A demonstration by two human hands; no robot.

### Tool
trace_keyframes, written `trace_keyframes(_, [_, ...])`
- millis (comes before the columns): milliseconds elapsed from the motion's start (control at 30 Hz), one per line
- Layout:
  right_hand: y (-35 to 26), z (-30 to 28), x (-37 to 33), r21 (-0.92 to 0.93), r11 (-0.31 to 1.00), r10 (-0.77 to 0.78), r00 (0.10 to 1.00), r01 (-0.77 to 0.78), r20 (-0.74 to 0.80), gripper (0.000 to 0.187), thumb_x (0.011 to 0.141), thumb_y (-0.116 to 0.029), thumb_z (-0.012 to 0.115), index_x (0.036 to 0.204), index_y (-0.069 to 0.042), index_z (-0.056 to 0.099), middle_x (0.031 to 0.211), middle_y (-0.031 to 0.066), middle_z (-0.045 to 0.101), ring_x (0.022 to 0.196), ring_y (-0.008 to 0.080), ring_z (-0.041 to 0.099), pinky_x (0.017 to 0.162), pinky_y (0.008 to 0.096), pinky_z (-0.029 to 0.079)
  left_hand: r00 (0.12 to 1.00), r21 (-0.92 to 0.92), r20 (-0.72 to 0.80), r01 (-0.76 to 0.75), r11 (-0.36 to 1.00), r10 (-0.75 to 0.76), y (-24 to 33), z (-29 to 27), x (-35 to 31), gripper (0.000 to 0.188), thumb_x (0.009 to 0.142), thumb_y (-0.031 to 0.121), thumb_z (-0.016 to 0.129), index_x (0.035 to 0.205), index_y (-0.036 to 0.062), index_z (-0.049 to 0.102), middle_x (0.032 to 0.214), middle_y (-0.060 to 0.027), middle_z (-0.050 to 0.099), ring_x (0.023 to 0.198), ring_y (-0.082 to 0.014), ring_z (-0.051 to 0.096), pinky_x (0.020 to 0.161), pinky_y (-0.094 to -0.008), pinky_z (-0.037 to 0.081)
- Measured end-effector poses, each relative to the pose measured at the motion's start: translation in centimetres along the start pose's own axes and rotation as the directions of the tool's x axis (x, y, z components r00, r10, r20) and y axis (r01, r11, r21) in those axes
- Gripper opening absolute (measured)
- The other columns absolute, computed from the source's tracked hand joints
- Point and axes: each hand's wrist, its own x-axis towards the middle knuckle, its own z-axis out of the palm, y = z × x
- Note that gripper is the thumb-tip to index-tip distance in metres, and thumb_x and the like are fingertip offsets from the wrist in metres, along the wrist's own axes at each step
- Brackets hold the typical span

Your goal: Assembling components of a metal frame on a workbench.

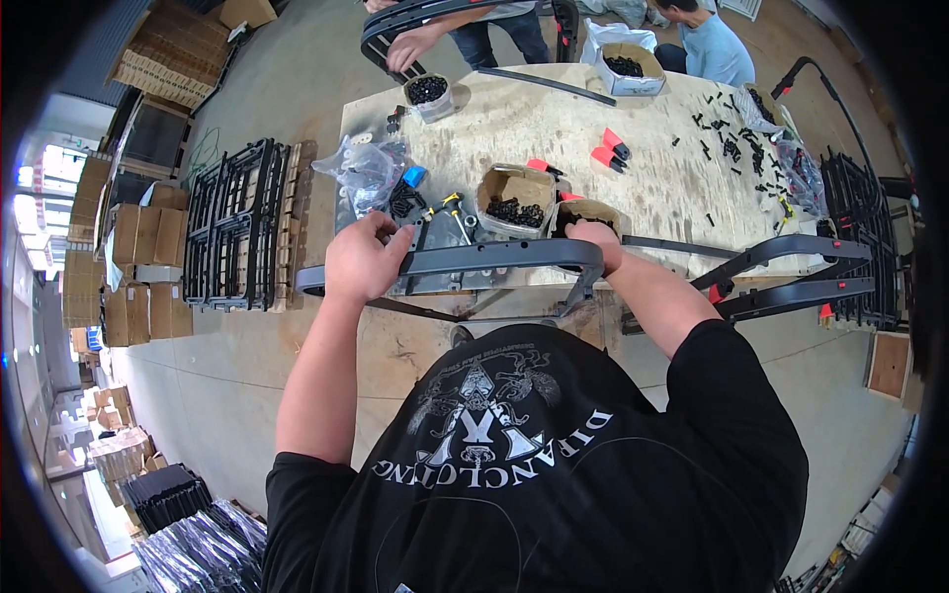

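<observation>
In the head view, one person's two bare hands work at one pale wooden desk (pixel 455 153). One dark curved frame (pixel 484 259) crosses in front of the person along the near edge of the desk, with the left hand (pixel 362 259) lying over its left part. That hand's fingers are curled, but I cannot tell whether its grip clasps the bar or pinches some small part. The right hand (pixel 595 235) reaches past the bar's right end into one open box (pixel 615 215); its fingers are hidden there, so I cannot tell how that grip stands. Just left of this box stands a second open box (pixel 489 193) with black small parts in its bottom. Three more containers sit farther out: one tub (pixel 431 111) at the far left, one white box (pixel 643 85) at the far side and one carton near the right edge. Two red-and-black pieces (pixel 611 150) lie together near the middle. One long dark bar (pixel 549 85) lies along the far edge, and one clear plastic bag (pixel 361 173) lies at the left, near one blue piece (pixel 414 176). Black bolts (pixel 732 146) at the right are too many to count. Beyond the desk are two other people.
</observation>
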Motion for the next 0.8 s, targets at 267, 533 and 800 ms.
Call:
trace_keyframes(267, [1.4, -2.7, -0.5, 0.696, 0.691, 0.19, 0.978, -0.195, 0.085, 0.024, 0.075, -0.019, 0.071, 0.086, 0.003, 0.068, 0.093, 0.0192, 0.073, 0.086, 0.0303, 0.07, 0.08, 0.0392, 0.054, 0.999, -0.026, -0.029, -0.026, 0.999, 0.025, -0.2, 0.2, -0.2, 0.039, 0.088, 0.043, 0.067, 0.093, 0.0046, 0.07, 0.085, -0.0146, 0.073, 0.083, -0.0335, 0.07, 0.075, -0.0417, 0.053])
trace_keyframes(533, [1.7, -3.8, -4.7, 0.892, -0.402, 0.248, 0.913, -0.207, 0.324, 0.021, 0.087, -0.002, 0.064, 0.108, -0.006, 0.062, 0.084, 0.0043, 0.063, 0.066, 0.0129, 0.058, 0.053, 0.0254, 0.043, 0.996, -0.045, -0.063, -0.064, 0.997, 0.061, -0.5, 0.9, -0.2, 0.036, 0.088, 0.04, 0.069, 0.092, 0.0043, 0.071, 0.08, -0.0136, 0.072, 0.077, -0.031, 0.07, 0.072, -0.0396, 0.053])
trace_keyframes(800, [2.3, -3.8, -6.1, 0.809, -0.561, 0.245, 0.898, -0.177, 0.366, 0.017, 0.095, -0.016, 0.058, 0.108, -0.006, 0.062, 0.087, 0.0055, 0.065, 0.069, 0.0156, 0.06, 0.052, 0.0261, 0.044, 0.994, -0.038, -0.071, -0.09, 0.995, 0.087, -0.6, 1.5, 0.4, 0.034, 0.089, 0.036, 0.07, 0.092, 0.0029, 0.072, 0.082, -0.0141, 0.072, 0.076, -0.0276, 0.07, 0.072, -0.0361, 0.053])
